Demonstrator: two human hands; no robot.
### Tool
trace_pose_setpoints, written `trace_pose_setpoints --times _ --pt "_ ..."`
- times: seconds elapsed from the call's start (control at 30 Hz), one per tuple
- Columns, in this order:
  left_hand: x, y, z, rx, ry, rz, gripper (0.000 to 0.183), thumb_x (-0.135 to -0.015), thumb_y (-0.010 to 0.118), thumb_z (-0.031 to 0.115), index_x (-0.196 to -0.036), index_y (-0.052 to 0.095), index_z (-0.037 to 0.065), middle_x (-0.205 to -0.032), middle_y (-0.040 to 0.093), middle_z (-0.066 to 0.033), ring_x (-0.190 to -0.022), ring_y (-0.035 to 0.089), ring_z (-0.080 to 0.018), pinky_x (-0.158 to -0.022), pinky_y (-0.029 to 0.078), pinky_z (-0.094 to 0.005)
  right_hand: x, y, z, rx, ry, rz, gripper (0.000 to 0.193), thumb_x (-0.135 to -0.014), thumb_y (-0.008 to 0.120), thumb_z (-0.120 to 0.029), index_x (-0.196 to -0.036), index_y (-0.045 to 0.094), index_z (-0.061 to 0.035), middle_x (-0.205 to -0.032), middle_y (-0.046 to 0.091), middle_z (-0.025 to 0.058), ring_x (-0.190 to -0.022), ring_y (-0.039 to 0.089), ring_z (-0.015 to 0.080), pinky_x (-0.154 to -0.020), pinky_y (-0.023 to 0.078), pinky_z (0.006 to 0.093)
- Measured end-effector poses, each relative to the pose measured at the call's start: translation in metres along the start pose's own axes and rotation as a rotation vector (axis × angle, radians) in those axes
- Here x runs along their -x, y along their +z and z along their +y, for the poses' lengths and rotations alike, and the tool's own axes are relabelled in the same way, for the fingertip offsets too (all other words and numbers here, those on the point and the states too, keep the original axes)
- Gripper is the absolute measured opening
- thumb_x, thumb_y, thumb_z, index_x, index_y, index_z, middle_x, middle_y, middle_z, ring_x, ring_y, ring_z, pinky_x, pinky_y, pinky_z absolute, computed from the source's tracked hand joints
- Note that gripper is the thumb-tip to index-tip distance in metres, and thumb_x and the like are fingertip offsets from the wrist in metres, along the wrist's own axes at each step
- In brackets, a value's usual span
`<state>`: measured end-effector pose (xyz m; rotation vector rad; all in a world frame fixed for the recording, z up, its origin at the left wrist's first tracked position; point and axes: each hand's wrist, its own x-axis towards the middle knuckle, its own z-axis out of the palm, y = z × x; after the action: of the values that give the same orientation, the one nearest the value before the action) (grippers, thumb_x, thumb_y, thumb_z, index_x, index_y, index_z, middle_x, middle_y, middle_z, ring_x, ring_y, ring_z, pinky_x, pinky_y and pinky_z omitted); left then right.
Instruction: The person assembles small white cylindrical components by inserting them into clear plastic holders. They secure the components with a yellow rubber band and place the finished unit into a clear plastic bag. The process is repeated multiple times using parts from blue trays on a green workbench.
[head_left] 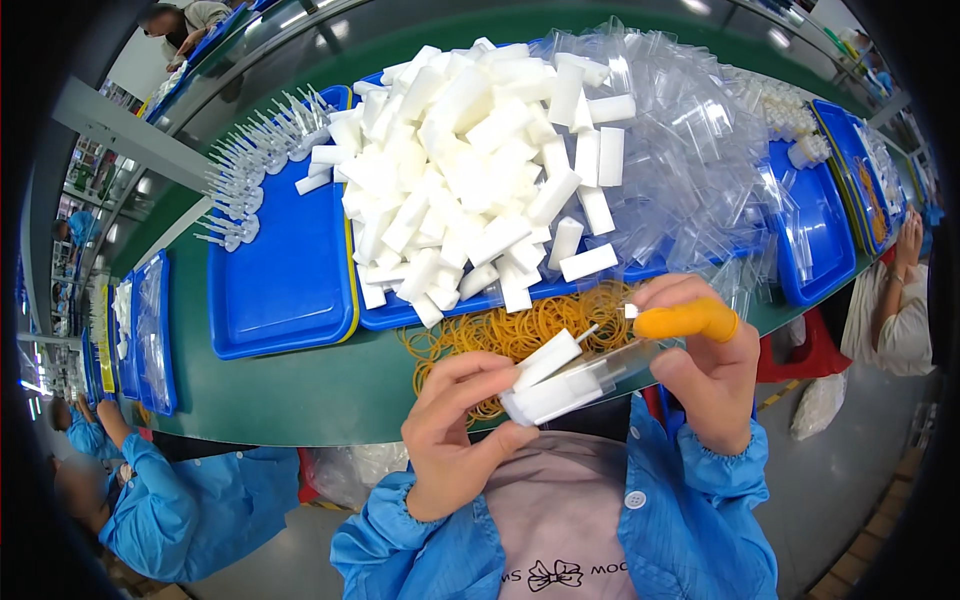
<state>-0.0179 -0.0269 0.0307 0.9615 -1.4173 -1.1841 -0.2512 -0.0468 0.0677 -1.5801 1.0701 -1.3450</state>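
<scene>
Green bench behind, left hand point(455, 430) grips white sticks point(548, 380) while right hand point(705, 365) grips their clear bag point(640, 355).

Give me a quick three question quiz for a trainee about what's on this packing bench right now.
1. True or false: the right hand wears an orange finger cot.
2. Which colour are the trays? A red, B blue, C grey.
3. What lies loose on the green table just beyond the left hand?

Key: 1 true. 2 B. 3 a heap of yellow rubber bands.
</scene>
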Motion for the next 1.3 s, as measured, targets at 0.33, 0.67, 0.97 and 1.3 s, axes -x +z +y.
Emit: trace_pose_setpoints --times 0.33,0.67,0.97,1.3 --pt "-0.002 0.005 0.006 0.686 -0.351 0.084 0.043 -0.075 0.07 -0.005 -0.115 0.055 -0.007 -0.118 0.048 -0.0139 -0.111 0.052 -0.0228 -0.097 0.043 -0.035 0.004 0.01 0.003 0.05 -0.016 0.044 0.023 -0.068 0.069 -0.001 -0.091 0.063 -0.0003 -0.095 0.06 0.0073 -0.107 0.05 0.0262 -0.094 0.036 0.0406" --pt "0.006 0.004 0.007 0.567 -0.19 -0.011 0.044 -0.07 0.075 -0.004 -0.11 0.058 -0.007 -0.112 0.052 -0.0156 -0.106 0.054 -0.0234 -0.094 0.045 -0.0353 0.01 0.023 -0.011 0.055 -0.022 -0.017 0.019 -0.063 0.073 -0.005 -0.081 0.066 -0.0049 -0.088 0.06 0.0055 -0.101 0.054 0.028 -0.098 0.032 0.0512" --pt "0.011 0.007 0.005 0.519 -0.179 0.01 0.044 -0.068 0.077 -0.004 -0.108 0.059 -0.006 -0.111 0.053 -0.0156 -0.104 0.055 -0.0232 -0.094 0.045 -0.0352 0.013 0.029 -0.01 0.09 -0.032 0.014 0.018 -0.065 0.074 -0.005 -0.081 0.067 -0.0043 -0.089 0.061 0.0061 -0.099 0.055 0.0274 -0.095 0.035 0.0474" --pt "0.006 -0.011 -0.001 0.457 -0.104 0.135 0.043 -0.07 0.074 -0.005 -0.109 0.057 -0.007 -0.11 0.052 -0.0146 -0.104 0.054 -0.0224 -0.093 0.045 -0.0347 -0.017 0.023 0.003 0.844 -0.193 0.114 0.019 -0.071 0.073 -0.014 -0.085 0.062 -0.0064 -0.077 0.061 0.005 -0.076 0.055 0.0232 -0.075 0.039 0.0369"
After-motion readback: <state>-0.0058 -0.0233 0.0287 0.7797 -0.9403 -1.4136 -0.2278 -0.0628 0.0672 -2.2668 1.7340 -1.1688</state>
